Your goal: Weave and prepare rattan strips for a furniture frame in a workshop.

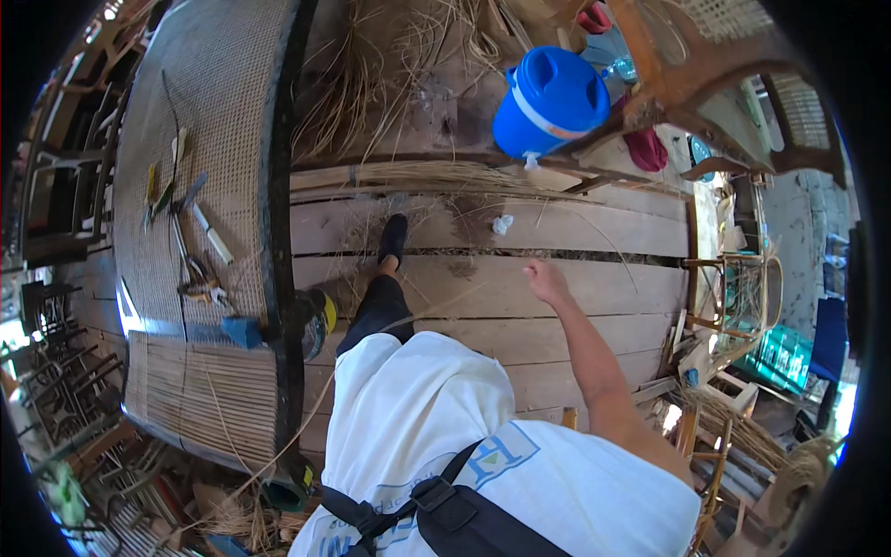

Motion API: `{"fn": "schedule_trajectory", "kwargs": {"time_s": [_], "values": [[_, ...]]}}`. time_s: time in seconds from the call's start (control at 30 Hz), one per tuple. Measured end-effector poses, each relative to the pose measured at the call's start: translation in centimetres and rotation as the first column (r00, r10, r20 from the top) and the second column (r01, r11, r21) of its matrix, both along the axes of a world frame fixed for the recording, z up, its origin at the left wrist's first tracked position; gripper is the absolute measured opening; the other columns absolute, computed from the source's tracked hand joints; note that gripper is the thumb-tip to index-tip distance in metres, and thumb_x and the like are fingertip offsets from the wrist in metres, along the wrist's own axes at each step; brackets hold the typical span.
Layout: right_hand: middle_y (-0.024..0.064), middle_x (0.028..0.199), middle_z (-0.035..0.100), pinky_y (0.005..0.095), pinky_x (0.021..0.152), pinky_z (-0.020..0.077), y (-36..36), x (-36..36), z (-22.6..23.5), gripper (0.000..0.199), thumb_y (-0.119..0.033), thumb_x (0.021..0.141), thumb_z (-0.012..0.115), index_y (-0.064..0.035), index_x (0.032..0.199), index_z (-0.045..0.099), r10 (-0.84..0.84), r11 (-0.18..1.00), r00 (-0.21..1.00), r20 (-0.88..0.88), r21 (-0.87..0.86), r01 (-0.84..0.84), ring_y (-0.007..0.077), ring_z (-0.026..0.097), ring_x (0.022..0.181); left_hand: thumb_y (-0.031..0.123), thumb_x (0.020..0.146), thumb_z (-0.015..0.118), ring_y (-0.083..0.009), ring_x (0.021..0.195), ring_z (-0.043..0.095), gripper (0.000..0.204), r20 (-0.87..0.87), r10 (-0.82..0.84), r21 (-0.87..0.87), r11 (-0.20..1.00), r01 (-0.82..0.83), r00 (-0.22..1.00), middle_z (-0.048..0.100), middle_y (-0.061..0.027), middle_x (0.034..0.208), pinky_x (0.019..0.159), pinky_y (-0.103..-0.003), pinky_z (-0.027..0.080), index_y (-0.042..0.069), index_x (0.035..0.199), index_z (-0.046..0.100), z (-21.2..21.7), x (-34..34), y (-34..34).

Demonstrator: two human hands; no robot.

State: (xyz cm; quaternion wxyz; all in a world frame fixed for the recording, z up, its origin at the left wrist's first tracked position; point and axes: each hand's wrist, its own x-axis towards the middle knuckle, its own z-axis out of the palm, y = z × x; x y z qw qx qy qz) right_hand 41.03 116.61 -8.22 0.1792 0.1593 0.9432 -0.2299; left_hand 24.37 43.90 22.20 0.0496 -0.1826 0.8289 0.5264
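Note:
My right hand (545,281) is held out over the plank floor (603,288), its fingers curled closed. A thin pale strand (325,399) rises from the lower left and fades toward that hand; whether its end lies between the fingers I cannot make out. My left hand is out of view. To the left stands a long dark-framed piece with a woven cane surface (218,102). On it lie a white-handled tool (213,234), pliers (192,269), several other hand tools and a small blue block (241,331).
A blue water jug (552,102) with a white spigot stands ahead, near a wooden chair frame (668,84). Loose cane strands (343,102) hang and lie at the far side. Crumpled white plastic (502,225) is on the floor. Chair frames and a green crate (781,357) crowd the right.

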Motion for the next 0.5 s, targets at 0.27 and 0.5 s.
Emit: {"fn": "schedule_trajectory", "kwargs": {"time_s": [0.27, 0.5], "values": [[0.0129, 0.082, 0.066, 0.0411, 0.068, 0.0502, -0.9, -1.6, 4.3, 0.019, -0.023, 0.089, 0.062, -0.0041, 0.092, 0.061, -0.459, 0.885, 0.888, -0.040, -0.114, 0.452, 0.0306, 0.065, 0.074, 0.010, 0.094, 0.055, -0.0204, 0.102, 0.063, 0.023, -0.111, -0.603, 0.071, 0.788, 0.611, 0.790, 0.066, -0.0099, 0.112, 0.092, -0.034, 0.049, 0.007, 0.116, 0.064, 6.4, -31.5, 20.7], [-0.0035, 0.067, 0.050, 0.0230, 0.054, 0.0369, -10.2, -9.0, 13.0, 0.018, -0.022, 0.093, 0.061, -0.0052, 0.088, 0.060, -0.753, 0.459, 0.628, 0.197, -0.526, 0.716, 0.0050, 0.044, 0.060, 0.011, 0.095, 0.054, -0.0209, 0.098, 0.065, 0.022, -0.044, -0.990, 0.085, 0.133, 0.987, 0.137, 0.068, -0.0099, 0.108, 0.089, -0.034, 0.051, 0.007, 0.113, 0.065, 12.2, -42.9, 42.1]]}}
